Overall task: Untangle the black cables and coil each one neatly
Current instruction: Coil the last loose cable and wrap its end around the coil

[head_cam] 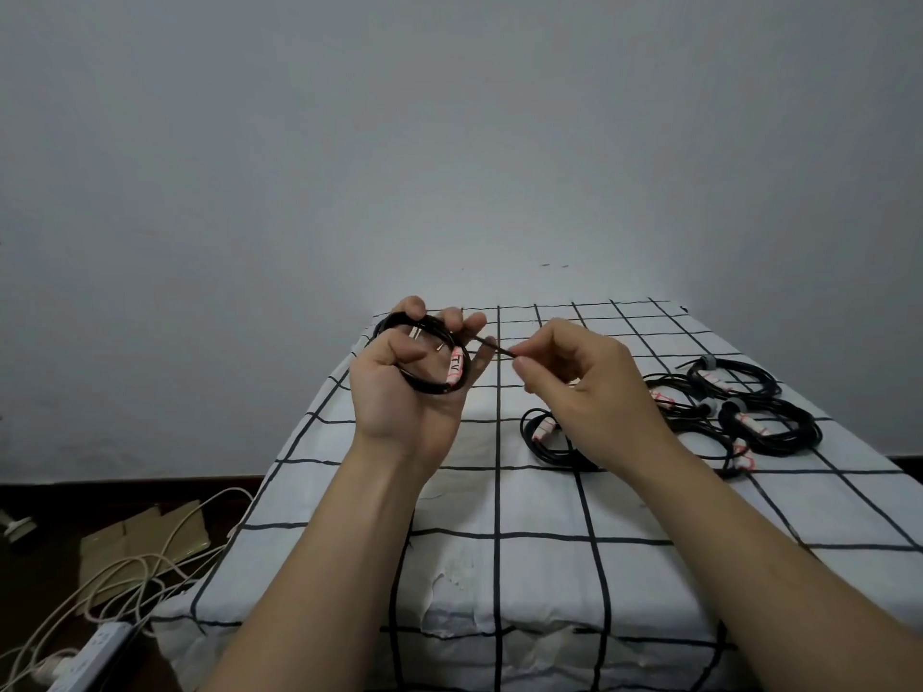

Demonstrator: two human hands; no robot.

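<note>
My left hand is raised above the table's far left corner and grips a small black cable coil that carries a white tag with red lettering. A short free end of that cable runs right from the coil to my right hand, which pinches its tip between thumb and forefinger. Several other coiled black cables with white and red tags lie on the table to the right, partly hidden behind my right hand.
The table wears a white cloth with a black grid. On the dark floor at the lower left lie white cords, a power strip and flat cardboard. A plain grey wall stands behind.
</note>
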